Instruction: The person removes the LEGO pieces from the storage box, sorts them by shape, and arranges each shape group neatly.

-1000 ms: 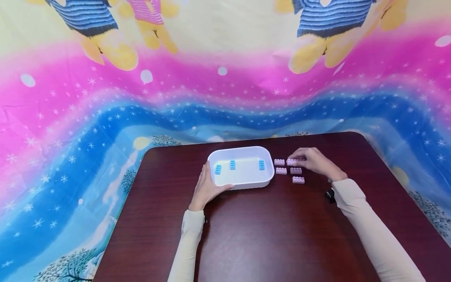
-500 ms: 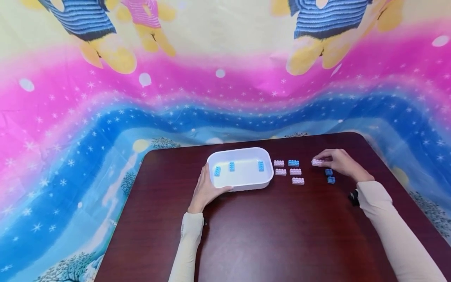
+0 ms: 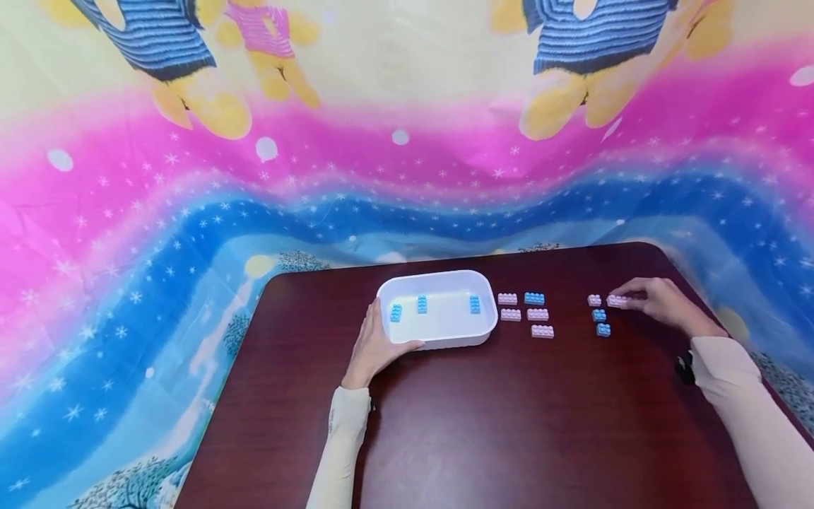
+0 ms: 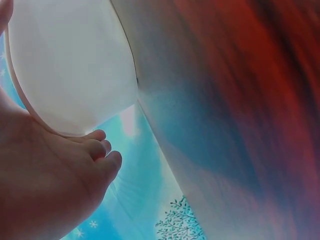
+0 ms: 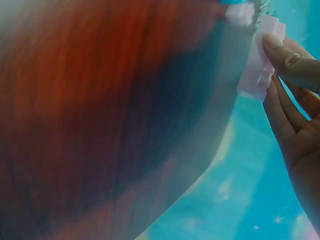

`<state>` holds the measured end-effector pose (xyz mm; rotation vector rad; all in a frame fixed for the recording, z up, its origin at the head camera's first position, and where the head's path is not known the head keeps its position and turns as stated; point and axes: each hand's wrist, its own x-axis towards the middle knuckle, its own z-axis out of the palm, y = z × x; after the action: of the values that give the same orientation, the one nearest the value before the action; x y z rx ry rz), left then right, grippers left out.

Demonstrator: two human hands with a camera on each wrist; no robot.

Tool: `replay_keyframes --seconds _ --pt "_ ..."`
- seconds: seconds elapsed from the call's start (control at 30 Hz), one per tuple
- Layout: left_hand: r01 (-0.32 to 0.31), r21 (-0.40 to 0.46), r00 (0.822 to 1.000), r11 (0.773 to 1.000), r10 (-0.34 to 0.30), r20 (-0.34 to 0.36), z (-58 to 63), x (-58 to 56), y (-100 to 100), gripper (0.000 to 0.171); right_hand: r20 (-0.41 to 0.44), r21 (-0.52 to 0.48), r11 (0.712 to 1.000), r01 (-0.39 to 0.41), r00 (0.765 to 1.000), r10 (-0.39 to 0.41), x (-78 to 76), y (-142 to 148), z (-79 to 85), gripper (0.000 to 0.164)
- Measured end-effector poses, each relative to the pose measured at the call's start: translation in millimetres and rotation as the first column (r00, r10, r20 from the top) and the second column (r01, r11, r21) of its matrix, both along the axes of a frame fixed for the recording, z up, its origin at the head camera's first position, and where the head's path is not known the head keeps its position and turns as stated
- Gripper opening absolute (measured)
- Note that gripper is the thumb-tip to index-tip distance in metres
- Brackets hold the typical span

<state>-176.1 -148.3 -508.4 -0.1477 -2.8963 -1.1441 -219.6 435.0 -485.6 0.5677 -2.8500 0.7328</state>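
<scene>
My left hand (image 3: pixel 374 350) holds a white plastic container (image 3: pixel 439 344) by its left end, the thumb along its front side. In the left wrist view, the fingers (image 4: pixel 114 161) curl at the container's rim. Inside lie a blue building brick (image 3: pixel 396 312) on the left, another blue brick (image 3: pixel 422 304) beside it and a third blue brick (image 3: pixel 474 304) near the right end. At the table's right side, my right hand (image 3: pixel 658 300) pinches a long pink building brick (image 5: pixel 262 62) between thumb and fingers. A short pink brick (image 3: pixel 594 300) lies just left of it.
Below the short pink brick sit two short blue bricks, an upper blue brick (image 3: pixel 599 315) and a lower blue brick (image 3: pixel 603 330). Several long pink bricks (image 3: pixel 537 314) and a long blue brick (image 3: pixel 534 298) lie right of the container on the dark table (image 3: pixel 483 424). A printed cloth (image 3: pixel 407 177) hangs behind.
My right hand has carried the long pink brick rightward, away from the other long bricks. The long blue brick and the short bricks have come into sight. My left hand stays on the container.
</scene>
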Motion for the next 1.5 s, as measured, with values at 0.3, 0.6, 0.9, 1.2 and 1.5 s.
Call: replay_keyframes --seconds 0.3,0.6,0.9,1.2,1.5 --pt "0.008 0.002 1.0 1.0 -0.008 0.015 -3.7 4.0 -0.9 0.137 0.015 0.013 0.999 0.039 0.999 -0.039 9.7 30.5 -22.5 0.014" --pt "0.005 -0.009 1.0 1.0 -0.005 0.016 -3.5 3.3 1.6 0.136 -0.016 -0.008 0.999 0.045 0.999 -0.045 3.6 41.0 -26.4 0.015" --pt "-0.006 -0.012 1.0 1.0 0.006 0.028 -5.6 -1.0 1.1 0.14 0.059 0.007 0.999 0.048 0.997 -0.048 3.0 43.8 -24.4 0.016" --pt "-0.001 -0.016 0.999 1.0 0.002 0.032 -6.3 -1.1 1.0 0.139 0.045 0.011 0.998 0.061 0.997 -0.062 4.0 44.4 -28.7 0.018" --pt "-0.004 -0.022 0.999 1.0 0.005 0.036 -2.9 -2.6 0.0 0.14 -0.07 -0.027 0.999 0.03 0.997 -0.032 -1.2 41.9 -24.9 0.034"
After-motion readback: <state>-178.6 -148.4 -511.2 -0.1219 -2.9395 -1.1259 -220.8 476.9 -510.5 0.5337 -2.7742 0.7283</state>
